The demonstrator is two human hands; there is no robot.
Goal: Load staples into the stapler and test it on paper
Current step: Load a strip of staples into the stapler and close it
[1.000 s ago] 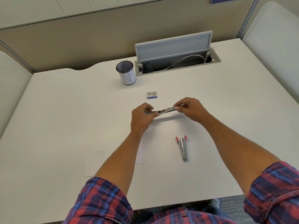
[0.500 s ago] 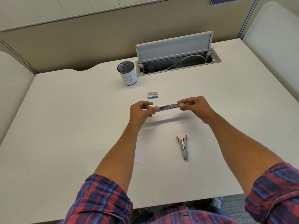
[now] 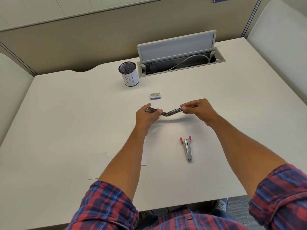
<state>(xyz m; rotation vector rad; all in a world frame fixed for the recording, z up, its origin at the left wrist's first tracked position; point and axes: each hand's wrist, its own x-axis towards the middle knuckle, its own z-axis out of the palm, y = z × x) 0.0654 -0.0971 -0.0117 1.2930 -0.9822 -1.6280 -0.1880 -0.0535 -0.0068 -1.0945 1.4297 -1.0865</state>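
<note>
Centre frame: left hand (image 3: 146, 116) and right hand (image 3: 198, 109) each pinch one end of the hinged-open stapler (image 3: 167, 112), apparently the loading step; next, staples from the box (image 3: 155, 96) above.

- You can read a hand-drawn "N" on the white band of the mesh cup (image 3: 128, 74), upper centre of the frame.
- The small staple box (image 3: 155, 96) just below it carries a barcode; you cannot read its print.
</note>
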